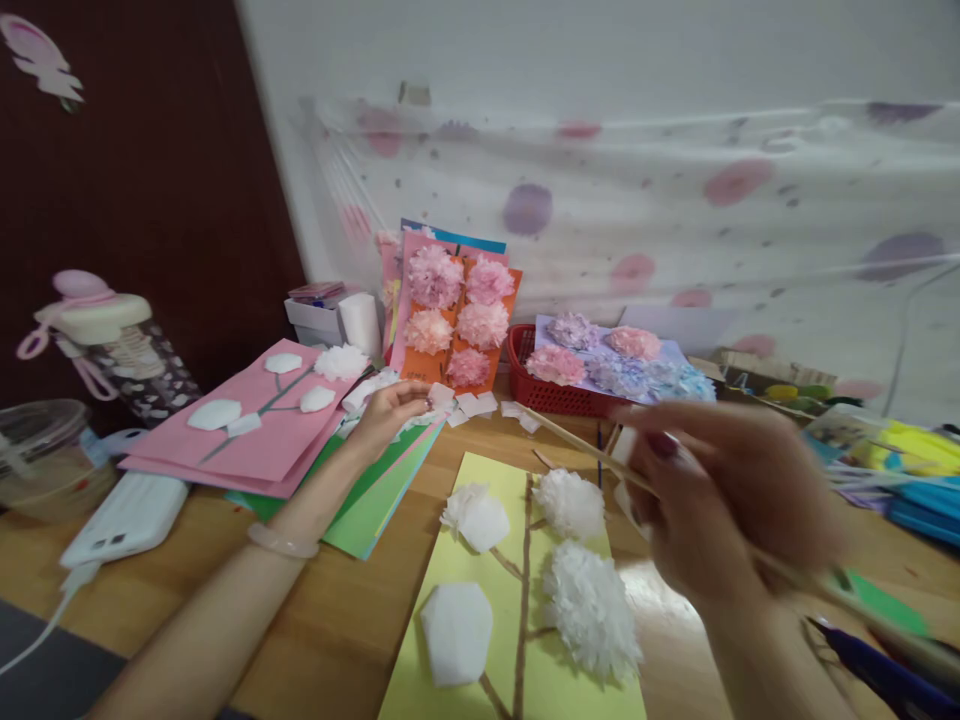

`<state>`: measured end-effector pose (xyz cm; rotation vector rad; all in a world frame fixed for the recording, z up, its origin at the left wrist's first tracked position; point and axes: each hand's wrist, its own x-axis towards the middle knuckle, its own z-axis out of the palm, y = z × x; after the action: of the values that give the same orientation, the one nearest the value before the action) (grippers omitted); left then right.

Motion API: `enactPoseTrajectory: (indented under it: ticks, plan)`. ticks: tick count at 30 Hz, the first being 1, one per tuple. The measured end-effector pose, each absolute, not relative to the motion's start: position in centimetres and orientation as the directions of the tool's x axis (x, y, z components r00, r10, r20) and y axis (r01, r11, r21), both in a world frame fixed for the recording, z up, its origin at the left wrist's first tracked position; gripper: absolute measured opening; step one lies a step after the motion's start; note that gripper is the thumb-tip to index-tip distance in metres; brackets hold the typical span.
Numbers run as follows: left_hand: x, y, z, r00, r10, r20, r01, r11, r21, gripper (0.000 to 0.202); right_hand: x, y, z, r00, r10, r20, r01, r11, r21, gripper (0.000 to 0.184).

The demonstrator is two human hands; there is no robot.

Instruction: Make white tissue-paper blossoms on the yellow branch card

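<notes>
My left hand reaches over a stack of coloured sheets. Its fingertips pinch a small white paper square, close to several loose squares on the table. My right hand, blurred, is closed round a long thin wooden stick whose tip points left toward the loose squares. Below the hands lies a yellow sheet with a brown branching stem. On it are two full white fluffy paper flowers, one partly fluffed white flower and a plain white paper patch.
At left, a pink sheet with white shapes lies near a power bank, a tumbler and a plastic cup. Behind stand an orange card of pink flowers and a red basket. A blue pen is at lower right.
</notes>
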<state>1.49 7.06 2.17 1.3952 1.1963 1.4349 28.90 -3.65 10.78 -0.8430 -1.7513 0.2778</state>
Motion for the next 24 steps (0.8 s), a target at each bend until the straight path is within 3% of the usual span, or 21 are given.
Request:
enactPoseTrajectory:
  ticks: [7, 11, 24]
  plan:
    - [4.8, 4.2, 3.2, 0.213, 0.971, 0.106, -0.158, -0.073, 0.985, 0.022, 26.6, 0.4, 9.7, -0.021, 0.878, 0.478, 0.114, 0.477, -0.871, 0.017]
    - [5.3, 3.7, 3.1, 0.329, 0.943, 0.051, -0.21, 0.021, 0.977, 0.023, 26.5, 0.6, 9.2, -0.057, 0.907, 0.416, 0.079, 0.42, -0.904, 0.018]
    - [5.5, 3.3, 3.2, 0.456, 0.889, 0.051, -0.16, 0.026, 0.987, 0.027, 25.9, 0.9, 8.9, -0.092, 0.914, 0.394, 0.096, 0.402, -0.91, 0.017]
